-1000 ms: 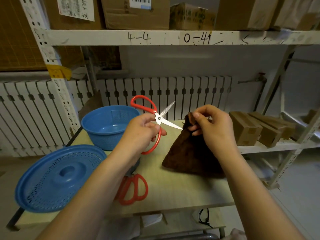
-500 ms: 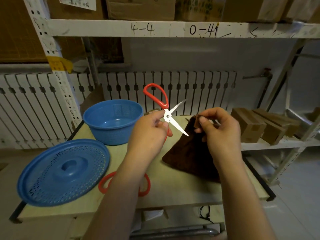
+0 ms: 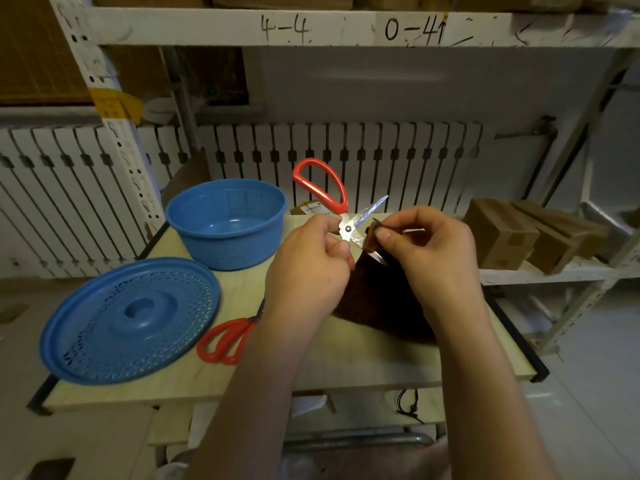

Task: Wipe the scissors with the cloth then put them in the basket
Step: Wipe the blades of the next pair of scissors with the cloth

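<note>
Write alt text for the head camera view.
A left hand holds open red-handled scissors while the right hand pinches a brown cloth over one blade. On the table sit a blue basket, its lid and second scissors.

Cloth [image 3: 372, 233] now around lower scissor blade [image 3: 379, 258]

The scissors [image 3: 323, 188] in the hands have red handles and shiny silver blades, the cloth [image 3: 374, 299] is dark brown, the basket [image 3: 227, 223] and its lid [image 3: 130, 318] are blue with tiny holes, the table [image 3: 346, 362] is pale wood
</note>
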A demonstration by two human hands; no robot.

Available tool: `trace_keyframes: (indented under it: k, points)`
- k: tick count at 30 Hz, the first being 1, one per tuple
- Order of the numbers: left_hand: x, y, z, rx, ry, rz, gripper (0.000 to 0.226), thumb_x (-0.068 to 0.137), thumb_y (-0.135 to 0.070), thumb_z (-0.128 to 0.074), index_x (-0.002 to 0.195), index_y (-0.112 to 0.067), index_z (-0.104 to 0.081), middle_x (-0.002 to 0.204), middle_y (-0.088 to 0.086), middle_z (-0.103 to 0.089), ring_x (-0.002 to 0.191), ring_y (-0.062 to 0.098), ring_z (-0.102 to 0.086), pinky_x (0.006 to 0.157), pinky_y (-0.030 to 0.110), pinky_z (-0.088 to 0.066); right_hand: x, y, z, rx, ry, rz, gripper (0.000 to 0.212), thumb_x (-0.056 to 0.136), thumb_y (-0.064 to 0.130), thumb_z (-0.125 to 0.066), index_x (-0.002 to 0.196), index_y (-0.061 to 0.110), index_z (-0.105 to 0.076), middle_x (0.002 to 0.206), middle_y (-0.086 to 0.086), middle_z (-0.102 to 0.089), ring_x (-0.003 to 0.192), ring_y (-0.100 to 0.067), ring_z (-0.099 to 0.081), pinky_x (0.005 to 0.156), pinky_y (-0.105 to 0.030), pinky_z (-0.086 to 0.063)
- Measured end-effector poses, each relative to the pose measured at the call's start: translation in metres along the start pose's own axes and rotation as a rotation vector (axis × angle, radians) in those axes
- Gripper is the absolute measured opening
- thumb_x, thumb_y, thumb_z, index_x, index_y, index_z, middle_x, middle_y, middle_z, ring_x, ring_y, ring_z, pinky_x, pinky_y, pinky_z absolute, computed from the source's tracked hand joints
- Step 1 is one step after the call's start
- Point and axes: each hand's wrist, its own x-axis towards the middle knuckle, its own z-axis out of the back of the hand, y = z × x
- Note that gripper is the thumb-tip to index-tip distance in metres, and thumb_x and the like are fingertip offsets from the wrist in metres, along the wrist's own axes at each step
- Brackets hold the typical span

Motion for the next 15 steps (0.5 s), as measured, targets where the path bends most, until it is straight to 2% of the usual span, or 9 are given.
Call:
trace_keyframes:
  k: [4, 10, 15]
  points:
    - [-0.003, -0.001, -0.001, 0.010, -0.010, -0.008, 0.033, 0.097, -0.023, -0.052, 0.129, -0.031, -0.051, 0.088, -0.011, -0.068, 0.091, 0.007, -0.060, 0.087, 0.035, -0.050, 0.000, 0.002, 0.000, -0.033, -0.027, 0.013, 0.011, 0.085, 0.016, -0.070, 0.085, 0.026, -0.066, 0.087, 0.010, -0.068, 0.084, -0.006, -0.063, 0.069, -0.018, -0.050]
    - [-0.007, -0.004, -0.004, 0.006, -0.023, -0.018, 0.031, 0.097, -0.022, -0.052, 0.125, -0.035, -0.054, 0.085, -0.011, -0.067, 0.082, 0.006, -0.061, 0.076, 0.031, -0.050, -0.004, -0.001, -0.007, 0.091, -0.057, -0.034, 0.007, 0.081, 0.019, -0.075, 0.079, 0.023, -0.070, 0.075, 0.009, -0.070, 0.074, -0.006, -0.067, 0.067, -0.021, -0.056]
    - [-0.011, -0.006, -0.005, -0.068, -0.017, 0.003, 0.031, 0.095, -0.016, -0.054, 0.123, -0.029, -0.057, 0.082, -0.006, -0.068, 0.084, 0.012, -0.063, 0.081, 0.038, -0.053, -0.007, -0.006, -0.011, 0.127, -0.021, -0.064, 0.009, 0.078, 0.020, -0.078, 0.078, 0.020, -0.069, 0.073, 0.005, -0.070, 0.069, -0.005, -0.067, 0.063, -0.017, -0.055]
